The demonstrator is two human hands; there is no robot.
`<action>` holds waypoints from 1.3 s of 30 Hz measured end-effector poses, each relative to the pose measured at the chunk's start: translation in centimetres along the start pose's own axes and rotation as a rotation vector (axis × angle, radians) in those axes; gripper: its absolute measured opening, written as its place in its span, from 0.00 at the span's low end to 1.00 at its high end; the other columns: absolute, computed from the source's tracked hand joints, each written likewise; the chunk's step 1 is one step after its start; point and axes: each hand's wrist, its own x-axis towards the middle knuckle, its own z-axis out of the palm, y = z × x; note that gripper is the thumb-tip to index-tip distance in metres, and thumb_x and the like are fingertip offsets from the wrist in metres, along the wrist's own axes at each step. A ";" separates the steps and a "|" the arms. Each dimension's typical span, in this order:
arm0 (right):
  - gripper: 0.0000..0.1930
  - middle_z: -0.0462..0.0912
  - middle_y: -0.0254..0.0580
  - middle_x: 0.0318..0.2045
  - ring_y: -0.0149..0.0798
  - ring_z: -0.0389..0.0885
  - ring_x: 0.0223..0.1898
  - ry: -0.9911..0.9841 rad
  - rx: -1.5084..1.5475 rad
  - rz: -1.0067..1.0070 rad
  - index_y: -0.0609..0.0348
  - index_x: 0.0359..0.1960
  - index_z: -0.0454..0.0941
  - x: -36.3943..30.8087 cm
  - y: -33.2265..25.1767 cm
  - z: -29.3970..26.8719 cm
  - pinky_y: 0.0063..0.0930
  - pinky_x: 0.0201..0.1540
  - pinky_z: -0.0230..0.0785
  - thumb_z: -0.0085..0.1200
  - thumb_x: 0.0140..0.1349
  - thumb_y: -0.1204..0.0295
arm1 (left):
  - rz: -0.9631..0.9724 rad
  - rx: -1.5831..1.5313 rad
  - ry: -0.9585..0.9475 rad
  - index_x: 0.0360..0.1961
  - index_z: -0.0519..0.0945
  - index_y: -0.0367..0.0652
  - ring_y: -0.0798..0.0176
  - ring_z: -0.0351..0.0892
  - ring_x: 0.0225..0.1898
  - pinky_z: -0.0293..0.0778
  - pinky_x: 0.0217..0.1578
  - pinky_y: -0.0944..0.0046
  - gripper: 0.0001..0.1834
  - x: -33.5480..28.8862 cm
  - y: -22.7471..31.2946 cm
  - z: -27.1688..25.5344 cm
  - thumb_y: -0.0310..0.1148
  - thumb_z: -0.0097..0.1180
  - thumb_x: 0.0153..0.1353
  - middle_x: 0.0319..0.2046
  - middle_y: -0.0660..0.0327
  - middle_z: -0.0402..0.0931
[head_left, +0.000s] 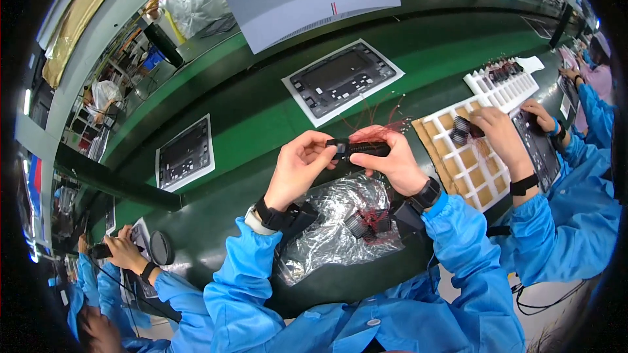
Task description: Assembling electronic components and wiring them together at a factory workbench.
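Observation:
Both of my hands are raised over the near edge of the bench, fingers closed round one row of small black ribbed parts with thin red wires (pixel 360 148). My left hand (pixel 297 167) pinches its left end between thumb and fingers. On the other end, my right hand (pixel 396 165) presses with the thumb along the row, and the red wires fan out above its fingers. Beneath them a crinkled clear plastic bag (pixel 311 248) lies on the bench. More black ribbed parts with red wires (pixel 367 224) rest on that bag.
Flat black panels (pixel 340 72) (pixel 186 152) on white sheets lie on the green belt (pixel 261 111). A white grid tray (pixel 458 157) on cardboard stands at right, where a co-worker's hand (pixel 500 134) reaches in. Another co-worker's hand (pixel 124 252) is at left, near a round black dish (pixel 161 248).

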 end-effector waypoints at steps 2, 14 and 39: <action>0.19 0.81 0.36 0.45 0.24 0.79 0.39 -0.013 0.009 -0.008 0.62 0.50 0.77 0.1 0.4 -0.3 0.16 0.30 0.73 0.65 0.55 0.78 | 0.011 -0.001 0.009 0.45 0.75 0.33 0.70 0.80 0.35 0.77 0.38 0.71 0.10 0.1 -0.4 0.2 0.22 0.57 0.62 0.36 0.60 0.78; 0.21 0.84 0.43 0.43 0.25 0.81 0.38 0.023 -0.002 0.004 0.62 0.53 0.75 0.2 1.3 -2.2 0.14 0.28 0.70 0.64 0.56 0.78 | -0.093 -0.118 -0.026 0.48 0.77 0.30 0.68 0.81 0.32 0.78 0.33 0.71 0.14 1.5 0.1 -0.8 0.31 0.49 0.70 0.40 0.56 0.80; 0.17 0.85 0.34 0.40 0.22 0.81 0.37 0.255 -0.099 -0.031 0.60 0.46 0.76 1.5 3.9 -4.2 0.13 0.23 0.68 0.65 0.55 0.76 | -0.091 0.414 0.133 0.24 0.76 0.40 0.72 0.63 0.16 0.58 0.18 0.69 0.18 19.9 1.5 -12.6 0.42 0.58 0.65 0.15 0.67 0.67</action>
